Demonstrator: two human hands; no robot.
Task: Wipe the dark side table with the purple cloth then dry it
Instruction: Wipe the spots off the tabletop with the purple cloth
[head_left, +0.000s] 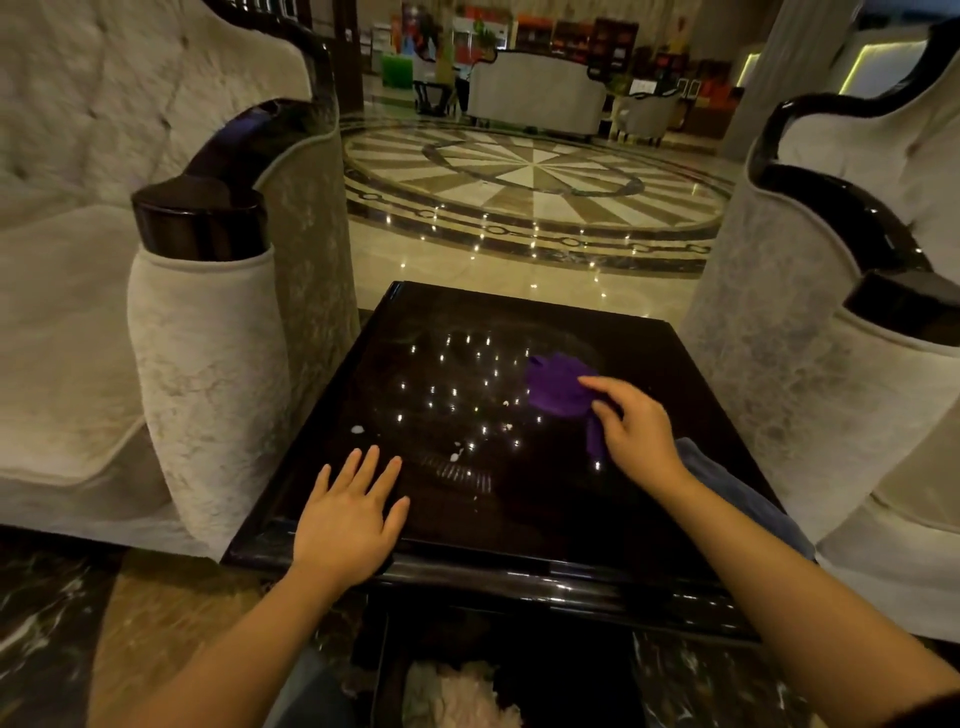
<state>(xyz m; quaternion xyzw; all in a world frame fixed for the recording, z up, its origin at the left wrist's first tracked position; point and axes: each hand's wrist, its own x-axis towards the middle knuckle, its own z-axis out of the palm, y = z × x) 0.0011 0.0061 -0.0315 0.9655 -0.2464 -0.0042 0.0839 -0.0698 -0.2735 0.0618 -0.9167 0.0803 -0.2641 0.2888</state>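
Purple cloth (558, 387): small, bunched up and bright, with one thin tail hanging toward 6 o'clock; it lies on the table top, out toward 2 o'clock from the middle.
Dark side table (519, 525): black, square and very shiny; little ceiling lights show in it like dots; it stands between two chairs.
White bits (456, 456): a few small pale spots on the table top, near the middle and at about 9 o'clock; I cannot tell what they are.
Right hand (636, 431): fingers bent, tips pressing down on the cloth's near edge; the cloth sticks out past the fingers toward 11 o'clock.
Left hand (345, 517): flat on the table, fingers spread apart, holding nothing; it sits near the front edge at about 7 o'clock, well apart from the cloth.
Blue-grey cloth (727, 483): folded soft thing on the table's right side at about 4 o'clock, partly under the right arm.
Space under the table (457, 691): something pale and crumpled lies in it; too dark to tell more.
Left chair (208, 332): cream fuzzy arm with a dark glossy top, just beside the table.
Right chair (810, 332): same cream cloth and dark trim, just beside the table.
Floor (535, 176): shiny stone with a big round striped pattern, far off at 12 o'clock.
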